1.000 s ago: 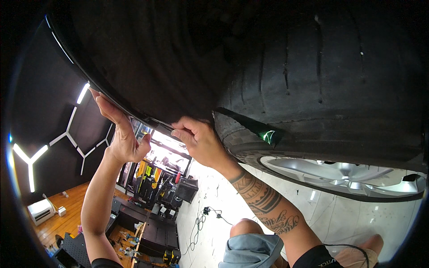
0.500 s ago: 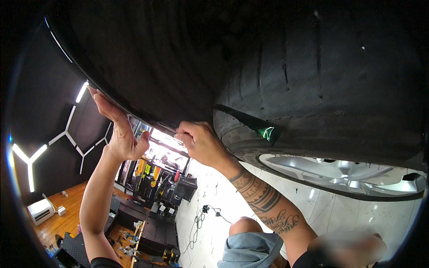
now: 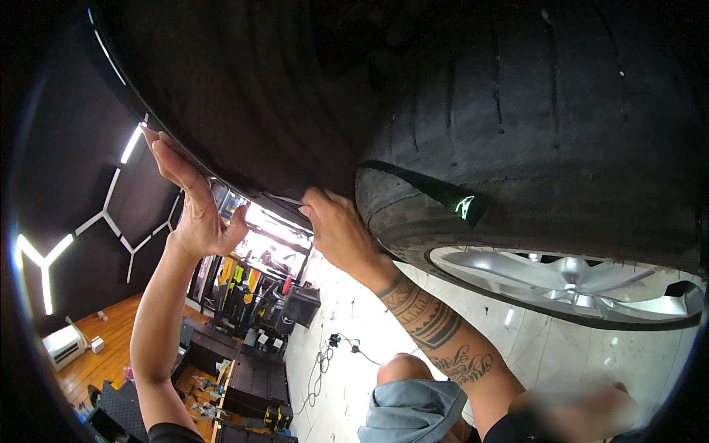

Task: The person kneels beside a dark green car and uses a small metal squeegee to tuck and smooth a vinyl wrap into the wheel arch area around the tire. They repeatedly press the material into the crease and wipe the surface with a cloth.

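Note:
A dark wheel arch [image 3: 210,164] curves over the upper left, beside a black tyre [image 3: 473,125] with a silver spoked wheel [image 3: 572,284]. Against the arch's outer edge lies my left hand [image 3: 193,210], its fingers stretched out along the panel and its thumb held apart. My right hand [image 3: 338,230] is closed at the lower part of the arch edge, close to the tyre's side. Its thumb and forefinger pinch together where a thin pale line runs along the edge. What lies between the fingertips is too small to make out.
Below is a pale tiled floor with a black cable [image 3: 321,362] on it. A dark workbench [image 3: 255,384] with tools stands at lower left, near a wooden floor [image 3: 103,347]. A dark wall with light strips [image 3: 103,214] rises at left. My knee [image 3: 405,369] shows below.
The tyre sits slightly farther right in the picture. My right hand has shifted a little up and right along the arch edge; the left remains against the panel.

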Demonstrator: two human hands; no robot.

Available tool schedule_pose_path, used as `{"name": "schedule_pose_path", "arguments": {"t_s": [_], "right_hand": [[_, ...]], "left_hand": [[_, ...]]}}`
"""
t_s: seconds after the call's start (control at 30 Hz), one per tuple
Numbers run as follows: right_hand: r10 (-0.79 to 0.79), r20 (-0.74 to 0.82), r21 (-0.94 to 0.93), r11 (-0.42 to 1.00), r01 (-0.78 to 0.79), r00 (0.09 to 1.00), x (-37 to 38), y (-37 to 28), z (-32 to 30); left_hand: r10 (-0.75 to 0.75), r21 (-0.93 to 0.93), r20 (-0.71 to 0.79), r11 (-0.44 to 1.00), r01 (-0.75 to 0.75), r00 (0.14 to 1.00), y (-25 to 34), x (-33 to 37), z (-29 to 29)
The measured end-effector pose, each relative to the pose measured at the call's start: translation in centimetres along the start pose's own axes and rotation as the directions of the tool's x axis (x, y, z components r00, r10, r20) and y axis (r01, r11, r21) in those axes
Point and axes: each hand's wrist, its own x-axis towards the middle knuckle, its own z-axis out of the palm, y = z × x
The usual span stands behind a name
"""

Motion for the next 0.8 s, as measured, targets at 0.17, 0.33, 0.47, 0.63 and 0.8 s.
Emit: {"name": "schedule_pose_path", "arguments": {"t_s": [0.17, 0.33, 0.47, 0.63, 0.8], "right_hand": [[0.172, 0.095, 0.051, 0.983, -0.177, 0.981, -2.1, -1.1, -1.2], [0.302, 0.056, 0.239, 0.921, -0.306, 0.952, -0.3, -1.7, -0.1], [0.367, 0.051, 0.475, 0.809, -0.346, 0.929, 2.8, -1.5, 0.8], [0.27, 0.084, 0.315, 0.906, -0.282, 0.959, 2.8, -1.4, 1.8], [0.47, -0.144, 0.413, 0.829, -0.379, 0.871, 5.4, -0.1, 1.1]], "left_hand": [[-0.023, 0.124, -0.118, 0.992, 0.038, 0.993, 1.4, 0.4, 1.6], [-0.07, 0.096, -0.297, 0.99, 0.102, 0.952, 1.8, -1.5, 5.0], [-0.088, -0.012, -0.352, 0.996, 0.09, 0.932, 2.1, -1.2, 6.4], [-0.058, -0.065, -0.328, 0.997, 0.039, 0.943, 1.1, -2.8, 6.6], [-0.055, -0.082, -0.287, 0.996, 0.033, 0.956, 0.7, -3.0, 6.3]]}}
